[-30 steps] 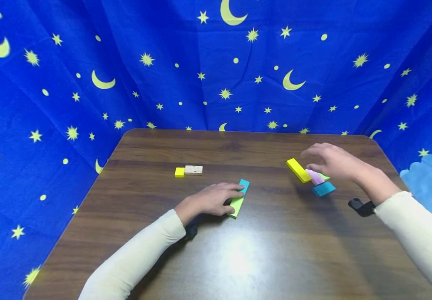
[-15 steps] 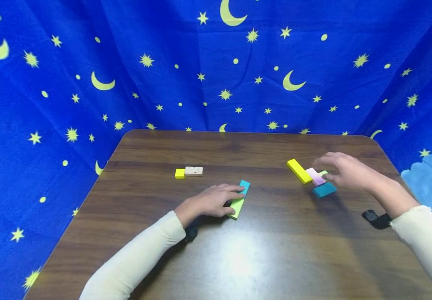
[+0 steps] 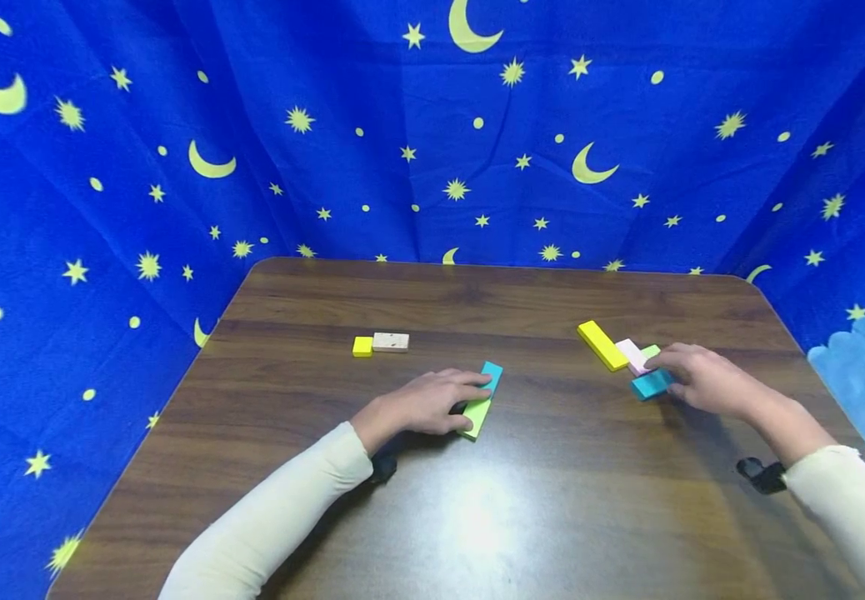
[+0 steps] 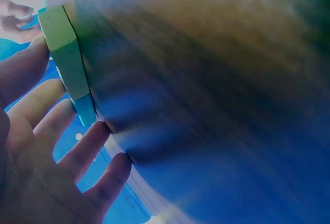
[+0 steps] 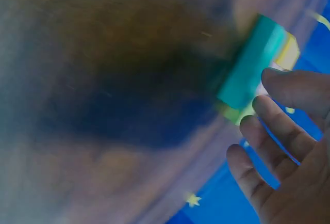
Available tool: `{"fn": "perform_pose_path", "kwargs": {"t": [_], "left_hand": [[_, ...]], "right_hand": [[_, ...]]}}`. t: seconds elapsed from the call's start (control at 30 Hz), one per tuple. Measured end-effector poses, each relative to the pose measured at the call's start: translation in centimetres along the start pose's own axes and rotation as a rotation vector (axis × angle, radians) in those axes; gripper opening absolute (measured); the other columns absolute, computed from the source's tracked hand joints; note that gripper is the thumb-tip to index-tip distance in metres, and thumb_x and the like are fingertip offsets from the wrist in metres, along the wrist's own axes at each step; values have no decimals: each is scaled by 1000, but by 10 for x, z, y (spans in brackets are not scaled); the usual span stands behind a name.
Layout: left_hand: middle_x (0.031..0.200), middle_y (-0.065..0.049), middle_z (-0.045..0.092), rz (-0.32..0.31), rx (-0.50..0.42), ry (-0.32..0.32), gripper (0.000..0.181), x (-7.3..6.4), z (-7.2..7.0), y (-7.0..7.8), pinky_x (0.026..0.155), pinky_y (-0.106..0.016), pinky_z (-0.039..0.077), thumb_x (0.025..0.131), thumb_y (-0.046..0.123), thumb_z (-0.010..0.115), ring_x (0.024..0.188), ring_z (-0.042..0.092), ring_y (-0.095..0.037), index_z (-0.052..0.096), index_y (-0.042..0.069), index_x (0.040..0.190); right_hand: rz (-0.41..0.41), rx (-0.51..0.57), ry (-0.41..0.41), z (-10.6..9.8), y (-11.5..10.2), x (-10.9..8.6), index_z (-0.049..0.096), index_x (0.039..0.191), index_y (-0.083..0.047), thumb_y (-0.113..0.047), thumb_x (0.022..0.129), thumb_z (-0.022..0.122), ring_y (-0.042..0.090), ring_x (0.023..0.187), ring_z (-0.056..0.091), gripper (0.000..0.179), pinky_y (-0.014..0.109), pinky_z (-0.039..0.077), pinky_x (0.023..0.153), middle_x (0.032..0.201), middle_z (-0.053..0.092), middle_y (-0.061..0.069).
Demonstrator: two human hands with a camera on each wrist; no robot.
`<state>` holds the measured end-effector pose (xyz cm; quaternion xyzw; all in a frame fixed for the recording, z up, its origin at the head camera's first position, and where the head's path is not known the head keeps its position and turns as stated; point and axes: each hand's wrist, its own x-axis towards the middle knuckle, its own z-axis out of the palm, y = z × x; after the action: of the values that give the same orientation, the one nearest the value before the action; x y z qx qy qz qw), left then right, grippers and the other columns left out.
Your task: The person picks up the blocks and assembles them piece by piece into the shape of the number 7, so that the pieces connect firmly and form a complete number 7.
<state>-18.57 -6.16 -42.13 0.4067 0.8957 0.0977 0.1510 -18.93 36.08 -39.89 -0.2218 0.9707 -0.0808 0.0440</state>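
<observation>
In the head view, my left hand [image 3: 428, 402] rests over a lime green block [image 3: 478, 418] and a light blue block [image 3: 492, 372] lying end to end. The left wrist view shows its fingers spread, with the thumb by the green block [image 4: 67, 48] and two fingertips near the table. At the right, my right hand [image 3: 713, 382] reaches over a blue block [image 3: 649, 385], thumb at its near side. Beside it lie a pale pink block [image 3: 631, 354], a green block [image 3: 651, 351], partly hidden by fingers, and a long yellow block [image 3: 602, 346]. In the right wrist view, loose fingers adjoin the blue block [image 5: 252, 64].
Farther left on the brown wooden table [image 3: 312, 292] sit a small yellow block [image 3: 362, 347] and a speckled whitish block [image 3: 391, 342], side by side. A blue curtain [image 3: 372, 83] with moons and stars hangs behind the table's far edge.
My right hand has come down and towards me, from above the pink and green blocks to the blue block's right end. The left hand stays on its two blocks.
</observation>
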Motion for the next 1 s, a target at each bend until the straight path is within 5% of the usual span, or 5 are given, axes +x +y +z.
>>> {"fn": "perform_pose_path", "kwargs": {"t": [0.33,0.87,1.0], "left_hand": [[165,6,28,-6,-14,-19,59,-1,1,-1,120,-49,33,98,37,61,151,31,-23,41,23,152],[164,4,29,16,-34,-15,58,-4,0,1,120,-51,32,98,35,61,151,30,-24,42,22,152],[164,3,30,22,-39,-15,58,-6,0,2,119,-53,33,98,35,62,151,30,-25,43,22,151]], "right_hand": [[75,20,19,21,2,-5,68,117,-8,-3,83,72,40,104,63,35,61,52,83,119,60,22],[137,22,-72,21,-4,-11,65,109,-8,-10,82,77,42,107,62,30,62,50,86,115,66,22],[132,16,-99,21,-7,-10,67,119,-12,-14,85,76,44,112,60,35,64,49,88,123,64,23]]}}
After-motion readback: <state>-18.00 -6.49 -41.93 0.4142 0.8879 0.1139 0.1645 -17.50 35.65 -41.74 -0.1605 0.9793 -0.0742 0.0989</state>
